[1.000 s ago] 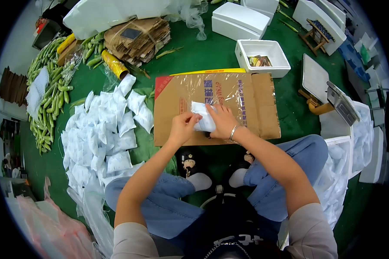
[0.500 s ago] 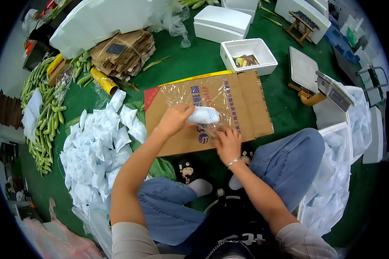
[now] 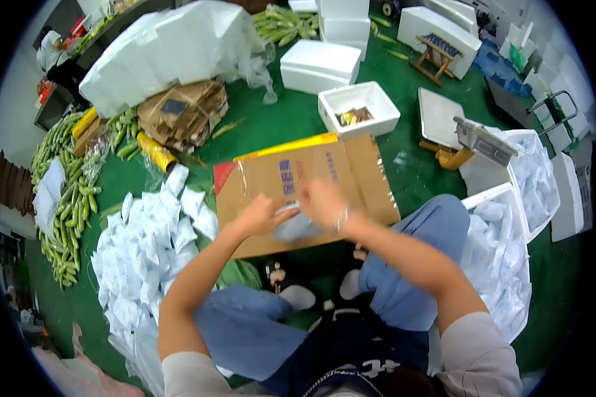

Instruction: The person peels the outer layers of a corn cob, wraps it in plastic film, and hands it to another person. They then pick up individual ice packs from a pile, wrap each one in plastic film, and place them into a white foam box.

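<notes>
A white packet in clear plastic film (image 3: 294,228), blurred by motion, is between my hands above the flattened cardboard box (image 3: 258,182). My left hand (image 3: 263,214) is closed on its upper left side. My right hand (image 3: 324,204) is at the packet's upper right, its fingers smeared by motion, so its grip cannot be made out. A large heap of white packets (image 3: 142,245) lies on the floor to my left. To my right, white foam boxes (image 3: 524,225) hold more packets wrapped in clear plastic.
An open foam box (image 3: 385,119) with coloured leaflets sits beyond the cardboard. A scale (image 3: 442,118) stands at the right, stacked brown paper (image 3: 202,126) and green corn (image 3: 66,212) at the left. Another person (image 3: 58,59) is at the far upper left.
My right hand has moved up and inward, closer to my left hand. The packet has come lower and toward me. The whole view has shifted, and the other person now shows more fully.
</notes>
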{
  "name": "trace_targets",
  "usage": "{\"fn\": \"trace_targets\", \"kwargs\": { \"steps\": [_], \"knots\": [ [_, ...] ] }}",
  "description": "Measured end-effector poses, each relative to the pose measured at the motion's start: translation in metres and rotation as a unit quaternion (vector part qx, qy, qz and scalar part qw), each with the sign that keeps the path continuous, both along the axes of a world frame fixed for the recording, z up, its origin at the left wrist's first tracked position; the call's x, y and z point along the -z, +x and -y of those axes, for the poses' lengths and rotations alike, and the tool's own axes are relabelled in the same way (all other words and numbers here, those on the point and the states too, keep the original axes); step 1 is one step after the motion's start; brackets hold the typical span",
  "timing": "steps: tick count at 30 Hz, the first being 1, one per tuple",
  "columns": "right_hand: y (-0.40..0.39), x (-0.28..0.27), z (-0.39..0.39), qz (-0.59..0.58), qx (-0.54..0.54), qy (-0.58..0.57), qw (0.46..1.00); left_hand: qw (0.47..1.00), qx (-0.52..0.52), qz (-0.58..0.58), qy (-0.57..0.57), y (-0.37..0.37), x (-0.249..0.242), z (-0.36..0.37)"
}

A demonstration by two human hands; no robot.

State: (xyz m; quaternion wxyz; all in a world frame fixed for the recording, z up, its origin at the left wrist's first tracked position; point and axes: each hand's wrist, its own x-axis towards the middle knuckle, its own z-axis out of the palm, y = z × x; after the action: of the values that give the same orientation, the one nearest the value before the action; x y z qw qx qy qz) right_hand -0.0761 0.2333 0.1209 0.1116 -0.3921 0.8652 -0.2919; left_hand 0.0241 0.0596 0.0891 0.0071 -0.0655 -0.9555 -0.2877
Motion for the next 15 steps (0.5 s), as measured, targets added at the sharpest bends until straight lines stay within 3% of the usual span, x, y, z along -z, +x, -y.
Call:
{"fn": "trace_targets", "kwargs": {
  "steps": [1,2,3,5,6,8,9,11,12,13,14,15],
  "knots": [
    [0.022,-0.008,-0.017,0.03,-0.061,-0.032,0.997,0.998,-0.01,0.044,0.033,-0.003,0.0,0.004],
    [0.039,0.009,-0.034,-0.017,-0.11,-0.068,0.992,0.988,-0.034,0.135,0.062,-0.004,0.016,0.011],
    [0.053,0.015,-0.05,-0.119,-0.157,-0.007,0.98,0.968,-0.055,0.227,0.09,-0.007,0.032,0.015],
    [0.062,0.025,-0.072,-0.213,-0.228,0.1,0.945,0.93,-0.058,0.289,0.222,-0.005,0.029,0.001],
    [0.066,0.045,-0.076,-0.199,-0.223,0.105,0.948,0.93,-0.05,0.29,0.219,-0.005,0.05,-0.001],
    [0.07,0.073,-0.078,-0.183,-0.211,0.109,0.954,0.874,-0.043,0.384,0.295,-0.008,0.104,0.001],
    [0.069,0.077,-0.075,-0.152,-0.222,0.113,0.957,0.875,-0.037,0.384,0.29,-0.005,0.108,-0.001],
    [0.055,0.075,-0.063,-0.123,-0.229,0.115,0.959,0.969,0.004,0.245,0.028,-0.008,0.114,-0.002],
    [0.039,0.063,-0.053,-0.015,-0.252,0.15,0.956,0.953,-0.027,0.291,-0.084,-0.009,0.068,-0.017],
    [0.027,0.056,-0.045,0.096,-0.274,0.185,0.939,0.952,-0.024,0.296,-0.081,-0.005,0.042,-0.022],
    [0.01,0.079,-0.03,0.084,-0.318,0.167,0.929,0.979,-0.055,0.074,-0.18,-0.002,0.023,-0.024],
    [-0.002,0.079,-0.018,0.137,-0.336,0.229,0.903,0.947,-0.084,-0.154,-0.269,0.001,0.009,-0.025]
  ]
}}
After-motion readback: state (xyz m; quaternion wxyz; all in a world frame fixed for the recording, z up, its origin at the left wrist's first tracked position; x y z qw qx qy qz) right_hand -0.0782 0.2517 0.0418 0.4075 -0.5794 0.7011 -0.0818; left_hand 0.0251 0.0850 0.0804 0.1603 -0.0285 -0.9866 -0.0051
